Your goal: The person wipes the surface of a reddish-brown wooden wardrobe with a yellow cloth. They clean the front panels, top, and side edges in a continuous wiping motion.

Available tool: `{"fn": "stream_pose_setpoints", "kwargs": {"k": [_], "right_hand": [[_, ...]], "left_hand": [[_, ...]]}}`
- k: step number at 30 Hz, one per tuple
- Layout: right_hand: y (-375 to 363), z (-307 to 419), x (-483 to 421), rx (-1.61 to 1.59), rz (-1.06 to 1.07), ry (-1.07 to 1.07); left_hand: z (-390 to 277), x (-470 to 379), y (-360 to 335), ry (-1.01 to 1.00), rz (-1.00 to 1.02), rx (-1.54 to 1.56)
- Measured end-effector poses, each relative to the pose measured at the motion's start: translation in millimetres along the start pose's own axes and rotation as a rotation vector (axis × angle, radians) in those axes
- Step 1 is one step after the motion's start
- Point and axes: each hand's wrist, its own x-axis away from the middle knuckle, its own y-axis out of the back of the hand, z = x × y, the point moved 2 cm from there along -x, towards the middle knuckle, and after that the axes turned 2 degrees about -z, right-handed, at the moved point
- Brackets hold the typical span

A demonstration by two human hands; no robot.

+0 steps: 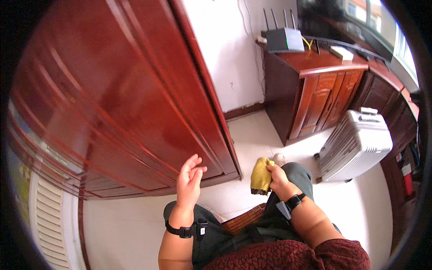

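Note:
My right hand (279,179) grips a yellow cloth (261,175) with a dark lower edge, held above my right knee. The cloth hangs in a bunched shape; whether it is a glove or a rag I cannot tell. My left hand (189,180) is raised with its fingers apart, and nothing is in it. It hovers before the lower part of a glossy reddish-brown wooden wardrobe (145,101), apart from the cloth. Black straps with small devices circle both wrists.
A silver ribbed suitcase (357,145) stands on wheels to the right. Behind it is a wooden cabinet (324,101) bearing a router (285,39) with upright antennas, near a large dark screen (341,27). A louvred white panel (50,209) is at far left. Pale tiles (128,229) cover the floor.

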Motion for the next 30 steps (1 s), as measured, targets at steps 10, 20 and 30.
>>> {"fn": "stream_pose_setpoints", "kwargs": {"k": [10, 20, 30], "right_hand": [[-38.0, 5.1, -11.4, 0.022, 0.158, -0.099], [-23.0, 34.6, -31.1, 0.258, 0.102, -0.016], [-9.1, 65.7, -46.9, 0.212, 0.167, -0.044]], "left_hand": [[-31.5, -67.8, -94.4, -0.462, -0.026, -0.477], [-54.1, -62.3, -95.9, -0.411, -0.139, -0.391], [-127.7, -102.2, -112.1, -0.898, -0.49, -0.984]]}}
